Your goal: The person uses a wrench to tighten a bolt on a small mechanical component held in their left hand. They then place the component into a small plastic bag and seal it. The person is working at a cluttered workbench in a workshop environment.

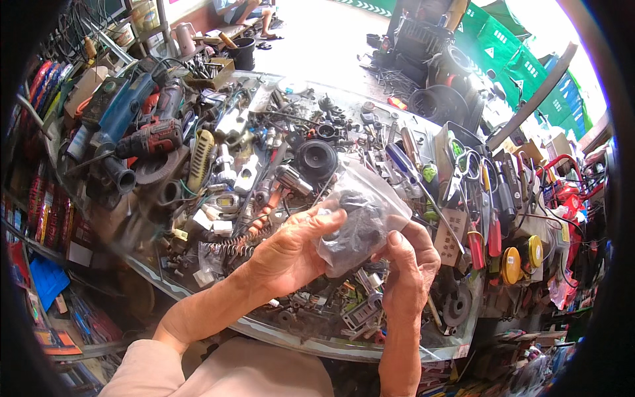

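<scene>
A clear plastic bag [357, 228] with dark round parts inside is held up between my hands, above the cluttered glass-topped table. My left hand [297, 248] grips its left side, the thumb pressed on the plastic. On the other side my right hand [407, 261] pinches the bag's right edge between thumb and fingers. What exactly the dark parts are cannot be made out through the cloudy plastic. Just beyond the bag lies a black round ribbed part [316, 159], with a silver cylindrical piece [293, 178] beside it.
A red and black cordless drill [151, 137] and a yellow-handled tool [200, 159] lie at the left. Scissors [466, 169], red-handled screwdrivers [475, 246] and yellow tape rolls [511, 263] are at the right. Coil springs [231, 247] rest nearer me. A person [246, 12] sits far off.
</scene>
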`<act>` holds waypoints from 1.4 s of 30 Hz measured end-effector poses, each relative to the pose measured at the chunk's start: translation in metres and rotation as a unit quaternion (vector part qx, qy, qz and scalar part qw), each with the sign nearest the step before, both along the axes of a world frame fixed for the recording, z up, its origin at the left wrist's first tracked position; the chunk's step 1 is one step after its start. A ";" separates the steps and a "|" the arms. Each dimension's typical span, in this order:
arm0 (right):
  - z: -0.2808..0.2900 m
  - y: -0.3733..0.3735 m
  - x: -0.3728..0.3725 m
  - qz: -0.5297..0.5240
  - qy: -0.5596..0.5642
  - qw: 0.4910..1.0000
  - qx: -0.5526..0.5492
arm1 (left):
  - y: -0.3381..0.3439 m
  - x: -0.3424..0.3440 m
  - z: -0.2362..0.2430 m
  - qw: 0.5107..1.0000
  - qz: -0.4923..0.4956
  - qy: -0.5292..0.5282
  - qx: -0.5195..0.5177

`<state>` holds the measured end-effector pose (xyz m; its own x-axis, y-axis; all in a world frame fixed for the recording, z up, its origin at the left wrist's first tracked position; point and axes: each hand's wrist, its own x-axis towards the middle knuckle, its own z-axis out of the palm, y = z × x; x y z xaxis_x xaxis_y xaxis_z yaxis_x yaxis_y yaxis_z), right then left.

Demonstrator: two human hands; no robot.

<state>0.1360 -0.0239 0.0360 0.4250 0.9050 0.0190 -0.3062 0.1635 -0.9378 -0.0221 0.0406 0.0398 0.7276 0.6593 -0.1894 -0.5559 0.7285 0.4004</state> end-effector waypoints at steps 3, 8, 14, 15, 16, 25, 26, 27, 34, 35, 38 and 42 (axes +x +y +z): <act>-0.003 0.000 -0.003 0.015 -0.016 1.000 -0.006 | 0.000 -0.003 0.000 0.999 0.011 0.022 0.041; -0.001 -0.001 -0.013 0.002 -0.098 0.995 -0.020 | 0.001 -0.003 -0.004 0.998 0.028 0.009 0.052; -0.008 -0.002 -0.016 -0.008 -0.169 0.985 0.011 | -0.001 -0.003 -0.007 0.998 0.014 -0.007 0.063; -0.008 -0.002 -0.016 -0.011 -0.157 0.987 0.012 | -0.002 -0.003 -0.007 0.998 0.012 -0.010 0.068; -0.008 -0.003 -0.016 -0.013 -0.149 0.989 0.010 | -0.002 -0.003 -0.007 0.997 0.011 -0.013 0.071; -0.005 -0.005 -0.016 -0.028 -0.118 0.992 0.017 | -0.004 -0.001 -0.002 0.998 0.022 0.002 0.062; -0.006 -0.006 -0.016 -0.026 -0.128 0.991 0.015 | -0.004 -0.002 -0.001 0.998 0.023 0.003 0.059; -0.007 -0.006 -0.015 -0.023 -0.138 0.990 0.013 | -0.004 -0.002 0.000 0.998 0.024 0.004 0.056; -0.008 -0.006 -0.016 -0.004 -0.143 0.990 0.016 | -0.003 -0.003 -0.005 0.997 0.041 0.015 0.070; -0.008 -0.006 -0.016 -0.003 -0.142 0.990 0.014 | -0.004 -0.003 -0.006 0.997 0.046 0.018 0.064; -0.007 -0.006 -0.017 0.002 -0.142 0.990 0.009 | -0.004 -0.004 -0.007 0.997 0.050 0.022 0.054; -0.006 -0.006 -0.016 0.007 -0.135 0.991 0.007 | -0.004 -0.004 -0.005 0.996 0.047 0.022 0.066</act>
<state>0.1196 -0.0302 0.0304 0.3908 0.9093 0.1428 -0.0463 0.1743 -0.9836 -0.0265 0.0364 0.0348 0.6542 0.7456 -0.1270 -0.5987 0.6131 0.5154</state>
